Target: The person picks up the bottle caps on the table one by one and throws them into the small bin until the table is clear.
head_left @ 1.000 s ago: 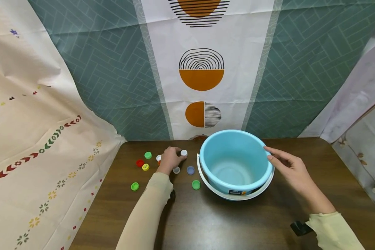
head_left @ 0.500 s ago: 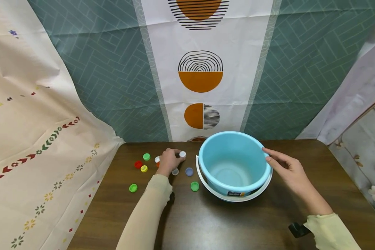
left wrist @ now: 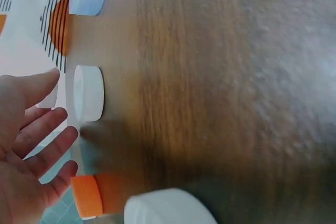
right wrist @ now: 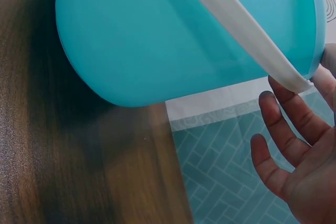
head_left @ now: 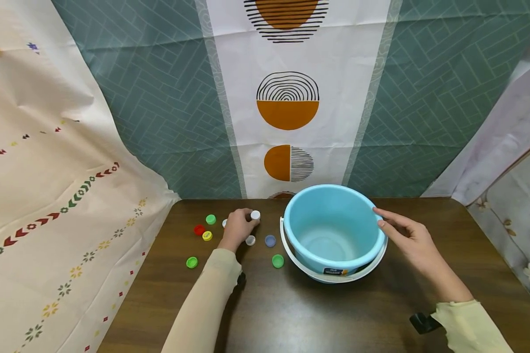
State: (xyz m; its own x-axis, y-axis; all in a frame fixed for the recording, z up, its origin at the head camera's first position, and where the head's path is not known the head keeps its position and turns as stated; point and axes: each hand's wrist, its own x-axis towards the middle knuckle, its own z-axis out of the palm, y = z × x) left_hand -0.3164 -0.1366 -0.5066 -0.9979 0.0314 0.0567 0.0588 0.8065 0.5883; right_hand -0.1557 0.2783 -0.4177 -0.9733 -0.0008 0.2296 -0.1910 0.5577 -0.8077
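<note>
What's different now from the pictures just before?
The left hand moved slightly left with the white cap it pinches, and now hides the orange cap in the head view. Nothing was newly grabbed or let go. The right hand still holds the blue bucket by its rim; the other caps stayed put.

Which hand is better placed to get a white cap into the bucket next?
Left, I'd say: the left hand pinches a white cap, left of the bucket. The right hand grips the bucket's right side, so it seems better kept steadying.

Left hand (head_left: 237, 228) apparently pinching, right hand (head_left: 415, 239) gripping
</note>
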